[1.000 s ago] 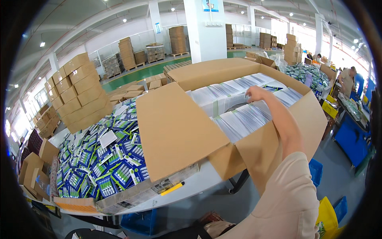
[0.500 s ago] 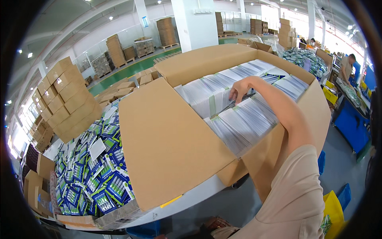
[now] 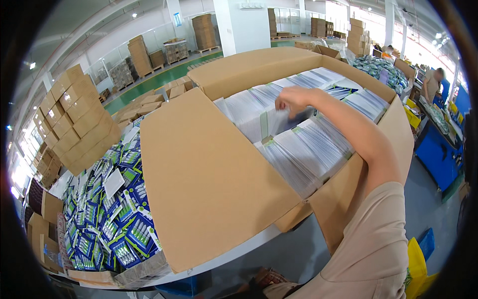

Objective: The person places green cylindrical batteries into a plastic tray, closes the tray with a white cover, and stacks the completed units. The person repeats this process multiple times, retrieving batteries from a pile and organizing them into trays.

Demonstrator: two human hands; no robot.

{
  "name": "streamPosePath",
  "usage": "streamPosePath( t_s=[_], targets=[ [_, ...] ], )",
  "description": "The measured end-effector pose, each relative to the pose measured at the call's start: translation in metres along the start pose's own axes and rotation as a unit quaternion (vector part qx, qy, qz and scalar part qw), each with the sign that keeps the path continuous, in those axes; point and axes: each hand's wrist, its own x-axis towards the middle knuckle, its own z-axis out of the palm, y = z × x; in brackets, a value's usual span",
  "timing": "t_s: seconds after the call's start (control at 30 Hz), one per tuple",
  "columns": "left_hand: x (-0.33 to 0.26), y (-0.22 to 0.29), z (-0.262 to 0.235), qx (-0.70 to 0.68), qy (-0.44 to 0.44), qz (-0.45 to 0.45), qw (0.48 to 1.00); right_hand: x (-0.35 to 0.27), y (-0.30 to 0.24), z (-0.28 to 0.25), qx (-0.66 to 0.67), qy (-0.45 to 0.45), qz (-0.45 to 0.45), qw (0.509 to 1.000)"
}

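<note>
My right hand (image 3: 295, 101) is over the middle of a big open carton (image 3: 211, 192), its arm reaching in from the lower right. The fingers are curled together, and a blurred, flat greyish piece shows just under them; what it is I cannot make out. Tightly packed rows of thin white packs (image 3: 303, 154) stand on edge in the carton, some with green and blue edges. Below the hand is a gap between the rows. A few blue-printed packs (image 3: 341, 91) lie face up farther back. My left hand is out of view.
Left of the carton lies a heap of blue and green blister packs (image 3: 132, 234) with a white card (image 3: 114, 183) on top. Stacked brown boxes (image 3: 74, 119) rise behind it. A yellow bag (image 3: 417, 261) stands at lower right; a person (image 3: 431, 83) works at a far-right bench.
My right hand has lifted from between the packs and moved slightly left, its fingers drawn together. A blurred flat piece now shows under it. The view has shifted a little.
</note>
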Motion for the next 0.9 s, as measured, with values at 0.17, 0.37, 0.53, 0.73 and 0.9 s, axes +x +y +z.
streamPosePath(
  t_s=[0.17,0.37,0.53,0.73,0.9],
  targets=[
    [-0.001,-0.006,0.008,0.006,0.021,-0.004,1.0,0.0,0.012,0.013,-0.036,0.108,0.041,0.993],
    [-0.005,-0.014,0.015,-0.017,0.036,0.006,0.999,0.004,0.018,0.011,-0.035,0.032,0.077,0.996],
    [-0.006,-0.015,0.021,-0.006,0.043,-0.001,0.999,0.005,0.015,0.004,0.147,-0.144,0.063,0.976],
    [-0.01,-0.008,0.022,-0.03,0.054,0.039,0.997,0.016,-0.012,-0.012,0.025,-0.183,0.001,0.983],
    [-0.013,-0.005,0.019,-0.027,0.069,0.06,0.995,0.008,-0.039,-0.021,-0.051,-0.159,-0.002,0.986]
  ],
)
